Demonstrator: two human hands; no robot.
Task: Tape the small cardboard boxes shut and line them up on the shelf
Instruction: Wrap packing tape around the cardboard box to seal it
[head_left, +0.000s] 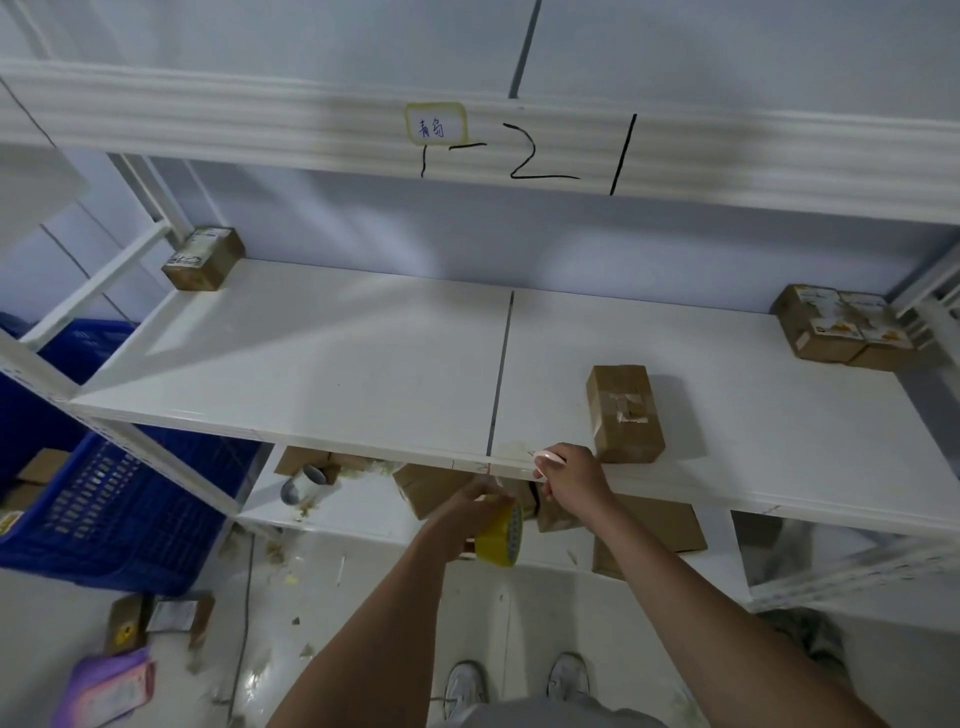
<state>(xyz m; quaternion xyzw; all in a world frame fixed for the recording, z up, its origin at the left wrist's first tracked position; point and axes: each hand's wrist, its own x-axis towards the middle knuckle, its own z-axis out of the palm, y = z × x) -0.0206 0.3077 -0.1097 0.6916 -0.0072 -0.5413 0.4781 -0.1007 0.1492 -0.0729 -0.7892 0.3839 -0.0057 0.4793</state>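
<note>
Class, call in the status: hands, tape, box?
Left hand grips tape roll. Right hand pinches small pink-white item, shelf edge. Box beside it. Nothing blocking.

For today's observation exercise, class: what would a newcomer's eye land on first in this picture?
Probably the two hands at the shelf's front edge: the left hand grips a yellow roll of packing tape, and the right hand pinches something small and pale just above it. Next comes the brown cardboard box with taped top behind them, then the black handwritten marks on the white beam above.
</note>
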